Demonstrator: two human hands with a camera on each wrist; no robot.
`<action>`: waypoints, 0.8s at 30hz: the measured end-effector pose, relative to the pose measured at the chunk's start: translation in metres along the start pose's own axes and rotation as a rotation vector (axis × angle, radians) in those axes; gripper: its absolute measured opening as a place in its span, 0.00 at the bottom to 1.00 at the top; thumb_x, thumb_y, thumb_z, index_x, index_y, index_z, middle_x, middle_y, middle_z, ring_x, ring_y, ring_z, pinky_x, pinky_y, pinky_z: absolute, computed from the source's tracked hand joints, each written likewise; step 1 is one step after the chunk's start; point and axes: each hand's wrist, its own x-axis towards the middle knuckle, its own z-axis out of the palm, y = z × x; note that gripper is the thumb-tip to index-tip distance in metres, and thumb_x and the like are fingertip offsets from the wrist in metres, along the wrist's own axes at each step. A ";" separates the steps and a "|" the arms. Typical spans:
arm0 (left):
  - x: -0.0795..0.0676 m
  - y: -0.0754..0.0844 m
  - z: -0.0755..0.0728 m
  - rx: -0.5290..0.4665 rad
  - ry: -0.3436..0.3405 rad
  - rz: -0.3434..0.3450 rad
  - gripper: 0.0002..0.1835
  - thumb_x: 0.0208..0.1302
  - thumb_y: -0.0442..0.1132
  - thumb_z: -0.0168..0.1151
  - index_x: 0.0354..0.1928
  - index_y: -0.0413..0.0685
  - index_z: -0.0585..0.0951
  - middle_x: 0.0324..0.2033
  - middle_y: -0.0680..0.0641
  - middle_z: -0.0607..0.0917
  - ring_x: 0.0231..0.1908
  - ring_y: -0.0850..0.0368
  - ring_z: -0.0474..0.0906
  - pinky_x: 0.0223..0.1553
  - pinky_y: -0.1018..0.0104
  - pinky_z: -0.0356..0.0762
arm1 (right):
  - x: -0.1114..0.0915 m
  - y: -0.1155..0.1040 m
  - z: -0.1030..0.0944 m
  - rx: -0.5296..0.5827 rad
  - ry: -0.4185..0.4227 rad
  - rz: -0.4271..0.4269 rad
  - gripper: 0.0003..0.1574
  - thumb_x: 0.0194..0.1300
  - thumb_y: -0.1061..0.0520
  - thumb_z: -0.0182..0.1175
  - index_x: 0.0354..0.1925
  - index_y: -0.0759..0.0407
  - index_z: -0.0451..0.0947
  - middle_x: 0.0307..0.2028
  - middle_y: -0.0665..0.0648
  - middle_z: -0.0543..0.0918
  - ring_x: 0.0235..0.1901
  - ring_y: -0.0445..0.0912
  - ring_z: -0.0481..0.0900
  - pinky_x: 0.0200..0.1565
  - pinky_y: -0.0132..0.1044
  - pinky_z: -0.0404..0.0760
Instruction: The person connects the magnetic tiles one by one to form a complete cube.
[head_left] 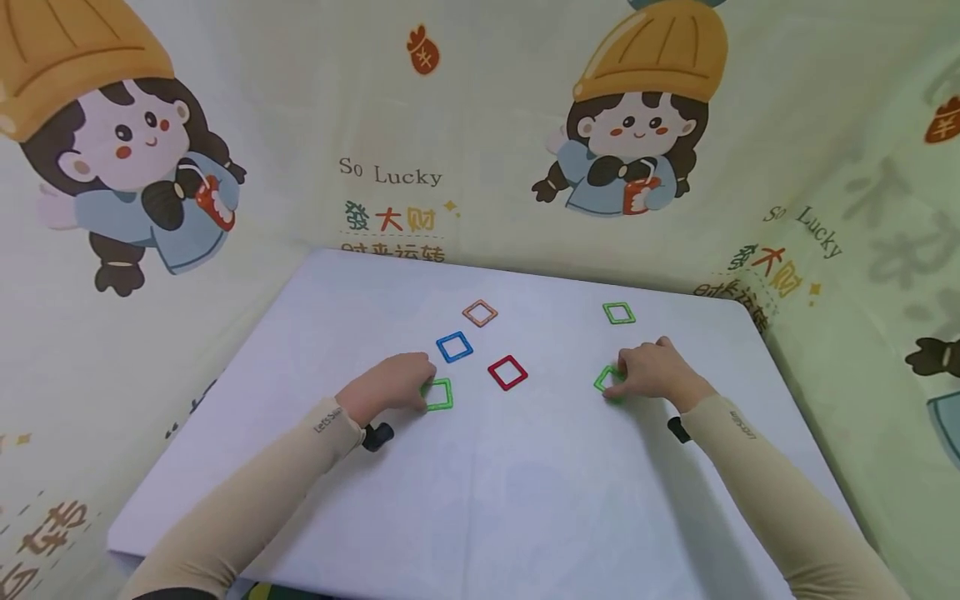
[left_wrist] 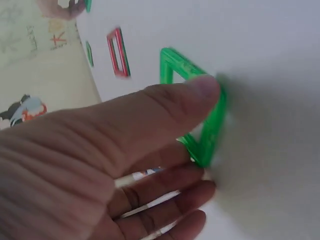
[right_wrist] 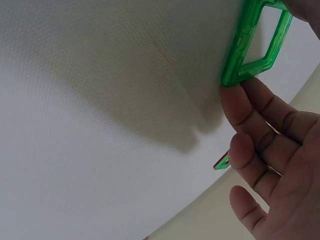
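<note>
My left hand (head_left: 388, 386) pinches a green square frame tile (head_left: 450, 394) at the left of the white table. In the left wrist view, the thumb lies over one corner of this tile (left_wrist: 214, 127), with fingers behind it. Farther right, my right hand (head_left: 658, 372) grips another green square frame tile (head_left: 600, 378), partly hidden by its fingers. The right wrist view shows that tile (right_wrist: 234, 57) tilted, held between the thumb and fingertips. A red square frame tile (head_left: 497, 380) lies between the hands.
A blue tile (head_left: 442, 352) and an orange tile (head_left: 472, 320) lie beyond the left hand. One more green tile (head_left: 622, 322) lies behind the right hand. The white table (head_left: 480, 500) ends at a patterned cloth backdrop (head_left: 495, 125).
</note>
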 end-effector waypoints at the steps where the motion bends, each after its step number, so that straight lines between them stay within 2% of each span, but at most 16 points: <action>1: 0.003 0.006 0.000 0.001 0.002 0.017 0.13 0.56 0.41 0.79 0.37 0.48 0.82 0.34 0.53 0.79 0.35 0.56 0.73 0.45 0.60 0.77 | 0.000 0.001 0.000 0.005 -0.003 0.002 0.34 0.51 0.25 0.72 0.31 0.51 0.76 0.24 0.48 0.77 0.30 0.46 0.74 0.49 0.54 0.64; 4: 0.013 0.021 0.003 0.003 0.004 0.059 0.14 0.56 0.42 0.79 0.41 0.48 0.84 0.35 0.54 0.79 0.36 0.56 0.73 0.46 0.62 0.76 | 0.002 0.003 0.001 0.012 -0.009 0.002 0.34 0.52 0.26 0.72 0.31 0.52 0.75 0.24 0.49 0.76 0.30 0.46 0.73 0.48 0.53 0.63; 12: 0.034 0.057 0.016 0.018 0.023 0.169 0.15 0.57 0.46 0.79 0.44 0.52 0.88 0.37 0.56 0.79 0.37 0.59 0.73 0.44 0.66 0.76 | 0.007 0.004 0.006 0.054 -0.019 -0.003 0.34 0.52 0.29 0.72 0.35 0.54 0.75 0.25 0.49 0.77 0.29 0.45 0.73 0.46 0.52 0.63; 18: 0.042 0.080 0.023 0.002 0.046 0.236 0.17 0.58 0.47 0.78 0.49 0.54 0.89 0.43 0.55 0.81 0.43 0.60 0.74 0.52 0.66 0.78 | 0.007 0.005 0.005 0.031 -0.008 -0.012 0.33 0.51 0.30 0.72 0.34 0.55 0.75 0.25 0.49 0.77 0.28 0.44 0.73 0.44 0.50 0.62; 24: 0.043 0.097 0.029 0.004 0.068 0.275 0.17 0.58 0.47 0.78 0.49 0.57 0.90 0.42 0.57 0.80 0.41 0.62 0.73 0.47 0.68 0.77 | 0.009 0.008 0.003 -0.008 0.014 -0.040 0.31 0.51 0.30 0.72 0.30 0.52 0.73 0.24 0.48 0.75 0.28 0.44 0.71 0.43 0.50 0.64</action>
